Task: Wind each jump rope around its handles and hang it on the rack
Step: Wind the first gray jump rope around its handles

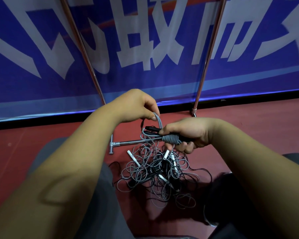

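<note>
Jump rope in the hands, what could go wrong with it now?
1. The left hand only pinches the grey cord. If it slips, the coils round the black handles in the right hand may loosen.
2. The loose cord seems to hang down towards the tangled pile on the floor, so it might snag and pull other ropes up.

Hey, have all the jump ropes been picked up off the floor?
No, a tangled pile of ropes with white handles lies on the red floor.
</note>
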`<state>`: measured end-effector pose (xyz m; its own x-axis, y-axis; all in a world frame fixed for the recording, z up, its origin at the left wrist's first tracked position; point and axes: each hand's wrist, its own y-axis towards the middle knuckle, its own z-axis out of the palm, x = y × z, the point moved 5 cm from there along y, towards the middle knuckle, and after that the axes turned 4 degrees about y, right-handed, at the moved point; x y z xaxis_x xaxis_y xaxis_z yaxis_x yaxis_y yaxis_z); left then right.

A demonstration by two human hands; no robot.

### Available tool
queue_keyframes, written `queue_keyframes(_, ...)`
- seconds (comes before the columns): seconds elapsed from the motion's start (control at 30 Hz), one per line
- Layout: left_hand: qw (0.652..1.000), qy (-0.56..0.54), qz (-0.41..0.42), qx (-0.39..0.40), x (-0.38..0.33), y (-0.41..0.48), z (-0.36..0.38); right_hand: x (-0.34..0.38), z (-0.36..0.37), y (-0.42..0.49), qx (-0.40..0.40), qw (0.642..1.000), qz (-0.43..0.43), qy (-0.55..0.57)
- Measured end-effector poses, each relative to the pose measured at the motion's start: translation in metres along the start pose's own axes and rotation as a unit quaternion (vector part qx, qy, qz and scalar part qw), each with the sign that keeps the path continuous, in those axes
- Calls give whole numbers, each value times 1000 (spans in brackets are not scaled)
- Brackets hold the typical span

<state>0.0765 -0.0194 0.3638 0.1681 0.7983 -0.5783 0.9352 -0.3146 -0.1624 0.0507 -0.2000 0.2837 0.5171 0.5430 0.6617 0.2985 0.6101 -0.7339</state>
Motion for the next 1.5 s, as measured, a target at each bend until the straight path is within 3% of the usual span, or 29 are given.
queue_keyframes(0.23, 995, 85, -3, 58, 7, -1, 7, 4, -27, 7, -167, 984, -64, 6)
queue_keyframes(0.47, 983, 84, -142, 76, 21, 8, 37, 18, -20, 6, -224, 957, -159, 89)
queue_keyframes(0.6, 985, -16, -172, 26, 16, 10, 37, 19, -22, 7, -226, 942, -161, 187)
queue_keyframes(0.73, 990, -51, -129, -26, 17, 14, 29, 18, -27, 4, -232, 930, -168, 228)
queue_keyframes(0.9, 997, -21, -54, 43, 10, 12, 29, 20, -31, -1, -259, 920, -177, 233)
queue_keyframes(1.1, 990, -91, -105, 19, 11, 10, 34, 23, -30, -4, -252, 924, -179, 226)
queue_keyframes(1.3, 989, -46, -139, -34, 9, 11, 32, 24, -26, -6, -249, 929, -174, 213)
queue_keyframes(1.5, 983, -143, -113, 4, 11, 9, 27, 28, -29, -6, -253, 919, -177, 247)
